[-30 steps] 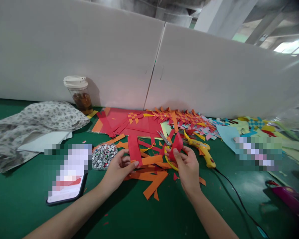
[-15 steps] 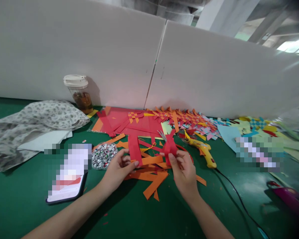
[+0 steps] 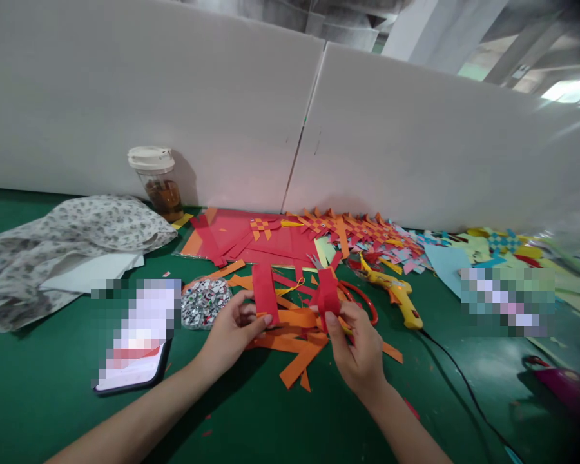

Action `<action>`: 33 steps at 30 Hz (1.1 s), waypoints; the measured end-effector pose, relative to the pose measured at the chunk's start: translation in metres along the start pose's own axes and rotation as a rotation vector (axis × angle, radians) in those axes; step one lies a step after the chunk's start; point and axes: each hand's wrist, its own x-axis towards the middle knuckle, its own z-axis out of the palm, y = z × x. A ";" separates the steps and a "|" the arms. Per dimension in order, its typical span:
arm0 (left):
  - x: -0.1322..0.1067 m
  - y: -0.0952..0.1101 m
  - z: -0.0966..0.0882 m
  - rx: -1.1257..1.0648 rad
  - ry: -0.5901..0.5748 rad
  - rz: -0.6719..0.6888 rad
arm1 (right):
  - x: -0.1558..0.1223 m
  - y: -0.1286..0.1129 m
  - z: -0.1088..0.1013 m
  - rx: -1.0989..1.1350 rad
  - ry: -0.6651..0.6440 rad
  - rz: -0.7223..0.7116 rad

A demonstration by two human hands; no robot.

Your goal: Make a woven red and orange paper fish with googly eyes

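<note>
Flat red strip [image 3: 265,289], orange strip [image 3: 296,318] sideways at its lower end, folded red strip [image 3: 328,291] at right

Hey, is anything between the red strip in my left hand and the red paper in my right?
Yes: an orange strip runs from the red strip in your left hand toward the red paper in your right hand; I can't tell whether it touches that paper. Other orange strips lie below on the table.

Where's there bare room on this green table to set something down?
Between your forearms, in front of the orange strips, the green table is bare except for tiny red scraps. Another patch lies between the yellow glue gun and the purple object. Crowded: around your left hand and right hand, with those strips and googly eyes.
</note>
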 end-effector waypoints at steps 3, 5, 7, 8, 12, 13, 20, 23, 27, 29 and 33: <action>0.001 -0.001 -0.001 -0.004 -0.012 0.005 | -0.004 -0.005 0.002 0.165 -0.039 0.064; 0.001 -0.002 -0.001 -0.002 -0.016 -0.002 | -0.005 -0.012 0.003 0.298 -0.075 0.152; 0.001 -0.002 -0.001 -0.001 -0.003 -0.010 | -0.006 -0.019 0.006 0.425 -0.111 0.268; 0.001 -0.002 -0.001 -0.001 0.003 -0.012 | -0.007 -0.022 0.007 0.484 -0.124 0.327; 0.000 0.001 0.000 -0.004 -0.013 0.002 | -0.009 -0.028 0.013 0.696 -0.204 0.460; 0.001 0.001 0.000 -0.006 -0.018 0.007 | -0.009 -0.027 0.014 0.714 -0.217 0.460; 0.001 0.002 -0.001 0.004 0.006 -0.001 | -0.011 -0.021 0.015 0.422 -0.128 0.424; 0.000 0.003 0.000 0.006 0.009 -0.018 | -0.010 -0.021 0.015 0.411 -0.107 0.371; 0.000 0.005 0.001 0.014 0.014 -0.006 | -0.012 -0.019 0.014 0.402 -0.084 0.336; 0.001 0.006 0.001 0.017 0.027 -0.004 | -0.013 -0.019 0.013 0.399 -0.072 0.301; 0.001 0.005 0.000 -0.009 0.021 -0.007 | -0.013 -0.021 0.010 0.267 -0.038 0.137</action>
